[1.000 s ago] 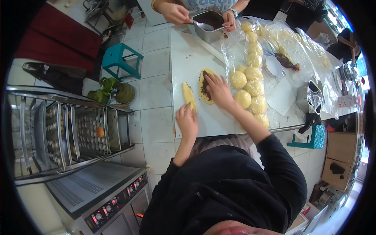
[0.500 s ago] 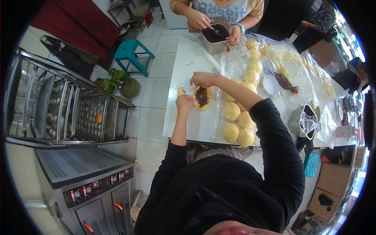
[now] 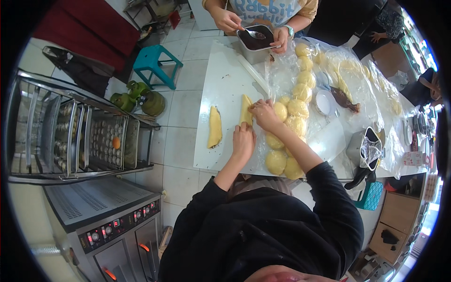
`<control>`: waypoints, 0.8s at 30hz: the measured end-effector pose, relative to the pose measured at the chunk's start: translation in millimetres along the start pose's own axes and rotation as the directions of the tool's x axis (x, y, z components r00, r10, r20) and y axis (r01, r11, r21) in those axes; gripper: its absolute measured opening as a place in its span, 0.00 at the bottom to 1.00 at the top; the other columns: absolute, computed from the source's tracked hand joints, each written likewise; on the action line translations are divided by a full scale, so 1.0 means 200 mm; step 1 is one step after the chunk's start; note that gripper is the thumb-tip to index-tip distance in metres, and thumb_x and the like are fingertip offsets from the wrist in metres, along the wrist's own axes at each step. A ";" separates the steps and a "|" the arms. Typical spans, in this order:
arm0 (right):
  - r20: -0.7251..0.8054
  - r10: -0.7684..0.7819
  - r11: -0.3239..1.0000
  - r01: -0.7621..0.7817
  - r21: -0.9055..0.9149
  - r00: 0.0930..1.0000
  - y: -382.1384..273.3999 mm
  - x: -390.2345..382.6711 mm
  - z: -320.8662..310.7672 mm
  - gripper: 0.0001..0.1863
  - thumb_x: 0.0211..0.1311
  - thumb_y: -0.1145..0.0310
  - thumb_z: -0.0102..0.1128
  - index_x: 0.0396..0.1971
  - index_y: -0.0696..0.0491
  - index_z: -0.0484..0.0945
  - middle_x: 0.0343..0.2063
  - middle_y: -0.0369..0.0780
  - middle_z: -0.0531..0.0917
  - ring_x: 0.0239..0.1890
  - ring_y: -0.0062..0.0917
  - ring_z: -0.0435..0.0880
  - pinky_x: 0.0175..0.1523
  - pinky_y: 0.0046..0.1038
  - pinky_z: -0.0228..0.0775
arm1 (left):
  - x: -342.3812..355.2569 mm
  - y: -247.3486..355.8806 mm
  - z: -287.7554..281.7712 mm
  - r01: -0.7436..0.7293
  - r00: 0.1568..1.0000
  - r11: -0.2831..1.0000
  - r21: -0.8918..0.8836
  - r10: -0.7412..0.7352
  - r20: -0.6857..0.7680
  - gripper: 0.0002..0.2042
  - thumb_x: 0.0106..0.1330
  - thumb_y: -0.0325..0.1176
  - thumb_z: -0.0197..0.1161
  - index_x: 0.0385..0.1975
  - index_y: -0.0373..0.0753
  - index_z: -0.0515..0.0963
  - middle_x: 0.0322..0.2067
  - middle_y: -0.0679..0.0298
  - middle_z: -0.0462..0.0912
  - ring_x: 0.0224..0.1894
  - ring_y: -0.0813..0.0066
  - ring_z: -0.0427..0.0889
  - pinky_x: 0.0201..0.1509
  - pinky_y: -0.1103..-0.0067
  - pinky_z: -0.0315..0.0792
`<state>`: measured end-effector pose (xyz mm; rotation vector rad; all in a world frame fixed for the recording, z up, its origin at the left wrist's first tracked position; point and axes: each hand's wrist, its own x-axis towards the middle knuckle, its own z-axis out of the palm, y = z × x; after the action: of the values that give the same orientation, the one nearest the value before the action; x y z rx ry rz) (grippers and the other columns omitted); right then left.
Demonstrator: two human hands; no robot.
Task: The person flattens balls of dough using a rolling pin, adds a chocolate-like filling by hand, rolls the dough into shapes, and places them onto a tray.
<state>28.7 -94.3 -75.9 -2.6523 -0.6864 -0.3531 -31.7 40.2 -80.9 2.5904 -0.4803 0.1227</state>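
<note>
A piece of yellow dough, folded over lengthwise, lies on the white table under my fingers. My left hand closes its fingertips on the near end of it. My right hand pinches its right edge a little farther up. The filling is hidden inside the fold. To the left rests another folded dough piece, apart from my hands, with dark crumbs at its lower tip. Right of my hands sit several round dough balls, some under clear plastic.
Across the table, another person's hands hold a metal tin of dark filling and a spoon. A white scraper bar lies near the tin. Left stand a tray rack, an oven and a teal stool.
The dough, open with dark filling showing, is now folded over. My right hand has moved right and nearer; my left hand has moved right and nearer. The other person's spoon has shifted.
</note>
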 end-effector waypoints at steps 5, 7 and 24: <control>-0.180 0.447 0.866 -0.374 0.333 0.876 0.00 0.12 0.09 0.09 0.41 0.76 0.53 0.26 0.57 0.78 0.25 0.43 0.79 0.30 0.35 0.77 0.37 0.32 0.67 | 0.31 -0.21 0.00 0.073 0.968 0.940 -0.332 -0.147 -0.204 0.07 0.53 0.29 0.57 0.29 0.33 0.76 0.27 0.54 0.77 0.27 0.61 0.77 0.34 0.71 0.70; -0.137 0.571 0.810 -0.530 0.250 0.809 -0.01 0.16 0.17 0.07 0.41 0.75 0.55 0.23 0.57 0.78 0.20 0.44 0.79 0.24 0.37 0.78 0.33 0.31 0.69 | 0.47 -0.32 0.04 0.137 0.980 0.925 -0.355 -0.178 -0.084 0.08 0.52 0.31 0.59 0.29 0.35 0.77 0.24 0.56 0.79 0.26 0.63 0.78 0.32 0.74 0.72; -0.277 0.685 0.723 -0.676 0.143 0.673 -0.39 0.01 0.24 0.19 0.53 0.69 0.47 0.44 0.62 0.67 0.47 0.51 0.68 0.51 0.38 0.67 0.54 0.34 0.57 | 0.65 -0.40 0.09 -0.430 0.903 0.865 -0.258 0.413 -0.119 0.07 0.52 0.29 0.58 0.30 0.36 0.76 0.32 0.55 0.75 0.35 0.60 0.72 0.40 0.73 0.67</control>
<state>-2.6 -10.1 -96.4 -2.5078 0.4193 -0.5105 118.8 54.7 -110.9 2.1642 -0.9672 0.2604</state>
